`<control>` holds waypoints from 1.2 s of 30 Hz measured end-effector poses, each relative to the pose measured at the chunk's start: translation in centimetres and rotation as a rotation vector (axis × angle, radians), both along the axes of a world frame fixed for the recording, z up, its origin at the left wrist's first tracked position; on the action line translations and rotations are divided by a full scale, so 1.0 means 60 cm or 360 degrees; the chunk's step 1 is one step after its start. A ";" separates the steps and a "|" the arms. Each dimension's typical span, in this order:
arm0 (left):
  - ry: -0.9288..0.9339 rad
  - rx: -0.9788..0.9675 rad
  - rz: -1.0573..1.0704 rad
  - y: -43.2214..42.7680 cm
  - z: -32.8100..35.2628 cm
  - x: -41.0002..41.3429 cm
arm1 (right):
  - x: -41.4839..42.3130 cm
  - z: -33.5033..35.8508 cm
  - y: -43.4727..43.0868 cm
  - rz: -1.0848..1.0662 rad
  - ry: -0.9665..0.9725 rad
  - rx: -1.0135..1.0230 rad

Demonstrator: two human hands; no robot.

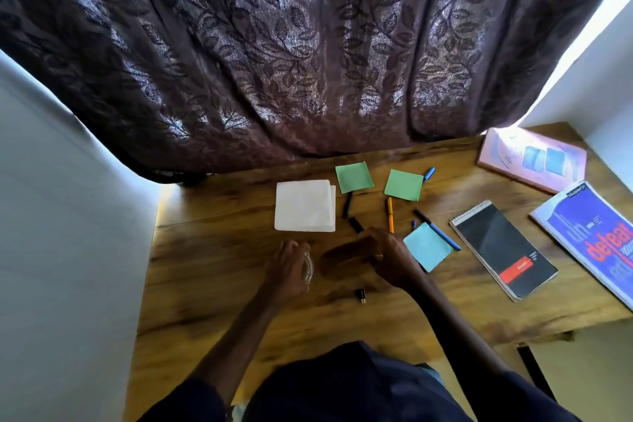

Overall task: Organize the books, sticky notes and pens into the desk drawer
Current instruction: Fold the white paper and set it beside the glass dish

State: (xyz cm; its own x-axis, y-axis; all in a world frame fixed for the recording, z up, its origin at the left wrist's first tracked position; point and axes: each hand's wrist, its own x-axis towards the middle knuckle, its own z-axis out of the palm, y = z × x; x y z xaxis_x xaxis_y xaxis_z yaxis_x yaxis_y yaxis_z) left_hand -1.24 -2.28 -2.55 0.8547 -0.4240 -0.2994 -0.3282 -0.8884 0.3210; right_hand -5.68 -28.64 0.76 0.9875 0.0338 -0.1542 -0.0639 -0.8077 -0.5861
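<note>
Left of centre in the frame your left hand (289, 267) hovers over the wooden desk (205, 284), fingers curled; something clear seems to sit under it, but blur hides what, so I cannot tell whether it grips anything. Just above lies a white paper stack (305, 205): light, floppy, best lifted from an edge with support beneath.

At centre your right hand (387, 257) is bent over a blurred dark shape; whether it holds that is unclear too. Below it rests a small black cap (360, 295).

Above and right of your hands sit two green sticky notes (354, 177) and a blue sticky note (427, 246), thin and likely to slide or curl; pinch each by a corner. Among them lie the orange pen (390, 214) and a blue pen (436, 229), stiff, smooth, prone to roll; take them mid-barrel.

Further right, the black spiral notepad (505, 248), pink book (532, 159) and blue book (589, 236) look heavier and rigid; grip along the spine. No drawer is in view.
</note>
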 end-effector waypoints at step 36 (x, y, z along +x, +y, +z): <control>0.0192 -0.0310 0.0762 -0.011 -0.021 0.216 | 0.239 -0.038 0.086 -0.0453 0.0265 0.0058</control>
State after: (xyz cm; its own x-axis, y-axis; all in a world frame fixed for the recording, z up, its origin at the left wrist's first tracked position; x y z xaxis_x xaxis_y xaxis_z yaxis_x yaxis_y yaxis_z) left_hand 11.70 -2.96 -3.84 0.9305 -0.0522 -0.3625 0.1492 -0.8499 0.5053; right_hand 8.66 -23.50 -1.55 0.9192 -0.2317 -0.3183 -0.3818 -0.7223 -0.5766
